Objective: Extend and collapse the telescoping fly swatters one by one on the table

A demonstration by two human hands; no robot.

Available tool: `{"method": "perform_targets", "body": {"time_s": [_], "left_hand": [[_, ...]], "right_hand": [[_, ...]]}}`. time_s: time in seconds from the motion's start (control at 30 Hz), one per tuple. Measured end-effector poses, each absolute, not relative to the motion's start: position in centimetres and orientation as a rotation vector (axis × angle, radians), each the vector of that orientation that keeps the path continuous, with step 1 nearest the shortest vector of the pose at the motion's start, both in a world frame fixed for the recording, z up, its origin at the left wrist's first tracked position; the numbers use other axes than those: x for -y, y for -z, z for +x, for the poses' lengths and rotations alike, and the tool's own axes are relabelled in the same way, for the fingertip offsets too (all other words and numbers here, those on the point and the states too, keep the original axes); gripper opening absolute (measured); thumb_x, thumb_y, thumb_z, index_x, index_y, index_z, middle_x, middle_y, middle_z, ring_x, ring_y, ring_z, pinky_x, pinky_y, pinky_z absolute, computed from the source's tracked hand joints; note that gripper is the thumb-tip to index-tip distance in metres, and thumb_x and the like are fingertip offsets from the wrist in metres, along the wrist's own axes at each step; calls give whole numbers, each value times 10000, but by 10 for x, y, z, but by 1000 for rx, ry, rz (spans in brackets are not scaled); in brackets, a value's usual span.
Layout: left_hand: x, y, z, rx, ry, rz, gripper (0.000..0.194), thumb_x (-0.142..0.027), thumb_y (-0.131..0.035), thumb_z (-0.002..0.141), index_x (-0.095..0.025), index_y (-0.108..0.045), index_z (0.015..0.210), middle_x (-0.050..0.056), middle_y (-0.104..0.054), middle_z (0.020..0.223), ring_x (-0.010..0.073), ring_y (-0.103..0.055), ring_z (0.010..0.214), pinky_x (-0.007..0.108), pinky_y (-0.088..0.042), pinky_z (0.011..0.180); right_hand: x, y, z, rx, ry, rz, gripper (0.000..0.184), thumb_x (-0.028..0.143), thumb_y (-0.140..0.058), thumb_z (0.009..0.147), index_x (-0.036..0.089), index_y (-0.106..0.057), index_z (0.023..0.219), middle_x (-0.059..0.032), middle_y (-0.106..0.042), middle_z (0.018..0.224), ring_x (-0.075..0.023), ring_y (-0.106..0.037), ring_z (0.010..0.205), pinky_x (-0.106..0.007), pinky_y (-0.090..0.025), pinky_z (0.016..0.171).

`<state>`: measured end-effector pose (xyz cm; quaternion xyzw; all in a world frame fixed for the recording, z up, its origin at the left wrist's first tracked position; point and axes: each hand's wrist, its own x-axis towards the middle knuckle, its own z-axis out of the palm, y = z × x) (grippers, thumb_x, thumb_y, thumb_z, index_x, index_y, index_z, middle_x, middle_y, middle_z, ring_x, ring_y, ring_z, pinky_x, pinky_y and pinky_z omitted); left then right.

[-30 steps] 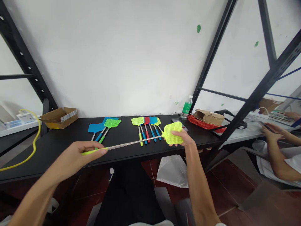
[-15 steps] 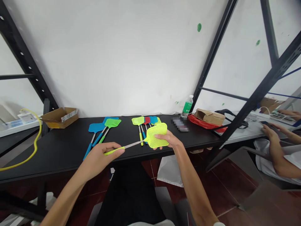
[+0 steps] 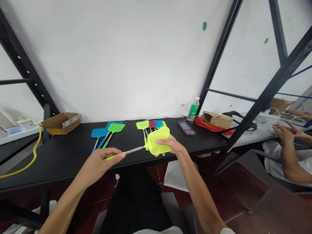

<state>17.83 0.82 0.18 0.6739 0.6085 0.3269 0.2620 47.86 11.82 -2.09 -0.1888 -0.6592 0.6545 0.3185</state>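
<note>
My left hand (image 3: 106,160) grips the green handle of a fly swatter (image 3: 133,150), whose thin metal shaft runs right across the black table. My right hand (image 3: 169,146) holds the swatter's yellow-green mesh head (image 3: 158,140), with fingers lying over its lower right side. Behind the head lies a row of swatters: yellow-green (image 3: 142,125), red (image 3: 152,124) and blue (image 3: 158,123), their handles partly hidden by the held head. Further left lie a blue swatter (image 3: 98,132) and a green one (image 3: 116,127).
A cardboard box lid (image 3: 62,123) stands at the table's left end. At the back right are a water bottle (image 3: 193,109), a blurred phone (image 3: 186,127) and a paper package on a red bag (image 3: 216,119). A co-worker's hands (image 3: 284,132) work at the right-hand bench.
My hands have drawn closer together. The held swatter's head has moved left, and its metal shaft looks shorter between them. It now covers more of the row of swatters.
</note>
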Motion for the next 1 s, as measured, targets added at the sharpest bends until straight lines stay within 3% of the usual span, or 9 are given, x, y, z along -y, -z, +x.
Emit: {"method": "perform_targets", "body": {"time_s": [0.1, 0.3, 0.4, 0.53, 0.7, 0.83, 1.0], "left_hand": [[-8, 0, 180, -1587, -902, 1802, 434, -630, -627, 823, -212, -732, 871, -42, -389, 577, 107, -269, 544, 236, -206, 479], [-9, 9, 183, -1336, -915, 1735, 466, -545, -617, 881, -242, -613, 1234, -62, -377, 622, 114, -325, 562, 227, -268, 493], [-10, 11, 186, -1219, -939, 1691, 416, -505, -580, 918, -230, -599, 1229, -37, -491, 693, 101, -355, 546, 235, -299, 498], [-18, 16, 188, -1264, -1087, 1594, 389, -503, -560, 919, -193, -664, 1130, 36, -609, 875, 106, -460, 574, 255, -394, 518], [-35, 31, 187, -1493, -1125, 1700, 534, -525, -548, 900, -203, -637, 1315, 129, -671, 1241, 244, -668, 985, 337, -540, 764], [-49, 49, 196, -1585, -1156, 1823, 519, -464, -500, 924, -183, -615, 1345, 141, -612, 1383, 279, -620, 1209, 432, -472, 1041], [-71, 67, 217, -1750, -1093, 2011, 492, -298, -371, 959, -176, -572, 1390, 128, -559, 1463, 257, -515, 1360, 434, -388, 1149]], "right_hand": [[-118, 18, 482, 1722, -1722, -518, 453, 425, -740, 827, 115, -619, 1136, -130, -753, 922, -231, -742, 627, -208, -501, 366], [-130, 18, 493, 1750, -1633, -700, 461, 473, -735, 833, 113, -635, 1103, -98, -753, 806, -190, -709, 544, -179, -444, 315], [-139, 20, 502, 1749, -1531, -848, 472, 496, -725, 847, 122, -639, 1121, -106, -763, 847, -151, -684, 503, -162, -426, 315], [-145, 18, 527, 1659, -1407, -1022, 555, 482, -689, 892, 176, -541, 1330, -122, -777, 941, -148, -707, 561, -171, -492, 403], [-145, 11, 567, 1517, -1220, -1079, 461, 410, -674, 919, 178, -589, 1308, -126, -778, 947, -149, -716, 606, -175, -514, 452], [-145, 11, 592, 1435, -1163, -1069, 439, 399, -671, 921, 176, -616, 1295, -131, -777, 953, -148, -712, 605, -179, -510, 459], [-145, 13, 608, 1335, -1133, -1055, 424, 399, -667, 921, 168, -630, 1275, -129, -776, 932, -146, -704, 592, -179, -496, 447]]}}
